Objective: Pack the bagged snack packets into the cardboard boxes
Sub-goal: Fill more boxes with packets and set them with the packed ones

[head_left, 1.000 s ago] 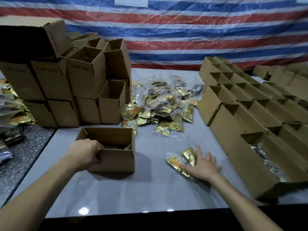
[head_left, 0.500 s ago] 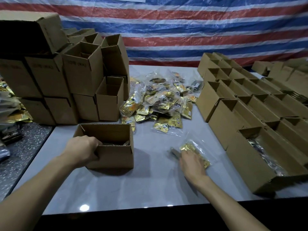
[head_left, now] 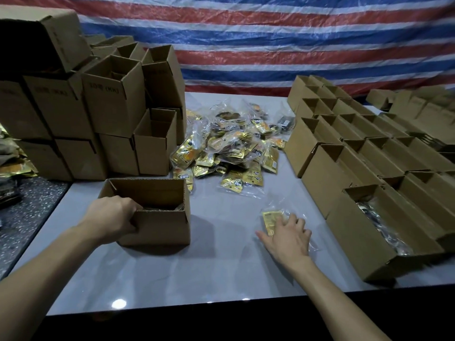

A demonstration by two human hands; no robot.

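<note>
– Since a second ago, the clear plastic bag of gold foil snack packets has turned under the right hand but hasn't left the grey table. Fingers are spread on top, pressing, not curled round it.
– So no pickup yet?
– Looks that way. Probably still gathering it. Left hand hasn't moved: it still grips the near-left wall of the open brown cardboard box, fingers over the rim.
– Bag vs box?
– Well right of it, table surface between. Loose pile of bagged gold packets beyond, stacked brown cardboard boxes far left, rows of open brown boxes on the right.
– Any print?
– Dark stamp on the stacked box faces, possibly ending "(MK)", the rest too blurred. Packet labels unreadable. Red-white-blue striped tarp behind, no text.
</note>
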